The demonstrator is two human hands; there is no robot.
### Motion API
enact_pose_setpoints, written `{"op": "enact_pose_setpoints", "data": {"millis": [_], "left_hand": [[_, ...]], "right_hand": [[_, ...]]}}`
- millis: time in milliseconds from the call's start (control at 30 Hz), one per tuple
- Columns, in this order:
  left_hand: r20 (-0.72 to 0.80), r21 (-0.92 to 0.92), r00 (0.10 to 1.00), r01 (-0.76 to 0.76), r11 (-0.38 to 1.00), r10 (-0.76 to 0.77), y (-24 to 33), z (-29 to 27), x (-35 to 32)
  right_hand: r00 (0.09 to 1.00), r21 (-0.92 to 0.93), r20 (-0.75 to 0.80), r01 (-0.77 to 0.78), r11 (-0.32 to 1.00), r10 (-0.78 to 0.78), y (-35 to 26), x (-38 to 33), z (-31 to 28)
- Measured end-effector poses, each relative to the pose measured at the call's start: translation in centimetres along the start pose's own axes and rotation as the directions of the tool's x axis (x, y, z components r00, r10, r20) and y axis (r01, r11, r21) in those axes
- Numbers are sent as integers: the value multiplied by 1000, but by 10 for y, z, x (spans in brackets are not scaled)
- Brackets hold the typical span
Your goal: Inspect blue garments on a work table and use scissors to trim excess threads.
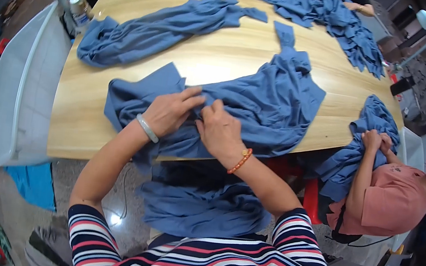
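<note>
A blue garment (261,103) lies rumpled along the near edge of the wooden table, a narrow strip of it pointing to the far side. Both my hands are on its left part, close together. My left hand (170,112), with a pale bangle at the wrist, is closed on the cloth with its fingers toward the right. My right hand (220,133), wearing a red bead bracelet, pinches the fabric beside it. The thumb of my left hand and the cloth between the fingertips are hidden. More blue fabric (202,208) lies over my lap below the table edge.
Another blue garment (167,31) stretches across the far left of the table (74,130), and a blue heap (317,11) covers the far right. At right, a person in a pink shirt (397,197) holds blue cloth. A white bin (20,89) stands left, near a bottle (79,8).
</note>
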State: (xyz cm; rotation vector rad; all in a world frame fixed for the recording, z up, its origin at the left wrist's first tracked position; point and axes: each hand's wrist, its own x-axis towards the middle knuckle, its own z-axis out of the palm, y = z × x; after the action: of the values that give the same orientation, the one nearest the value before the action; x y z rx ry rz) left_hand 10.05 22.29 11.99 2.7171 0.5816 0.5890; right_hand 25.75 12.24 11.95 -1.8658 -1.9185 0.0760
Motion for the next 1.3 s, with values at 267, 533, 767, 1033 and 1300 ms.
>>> {"op": "enact_pose_setpoints", "data": {"millis": [267,533,767,1033,1300], "left_hand": [[-164,66,984,-63,996,73,16,-34,-11],[-157,-325,979,72,943,-129,43,-25,-18],[-84,-315,968,200,928,-237,30,-7,-19],[-253,208,967,88,974,-33,22,0,-10],[-394,-106,880,242,964,-265,82,-20,-30]], "right_hand": [[988,239,-115,127,963,-102,4,-8,-6],[964,499,-203,251,830,-170,-5,-9,-14],[980,484,-178,162,860,-84,4,-24,-23],[991,690,-85,131,712,-100,1,-13,-35],[941,854,328,-333,400,84,25,-8,-36]]}}
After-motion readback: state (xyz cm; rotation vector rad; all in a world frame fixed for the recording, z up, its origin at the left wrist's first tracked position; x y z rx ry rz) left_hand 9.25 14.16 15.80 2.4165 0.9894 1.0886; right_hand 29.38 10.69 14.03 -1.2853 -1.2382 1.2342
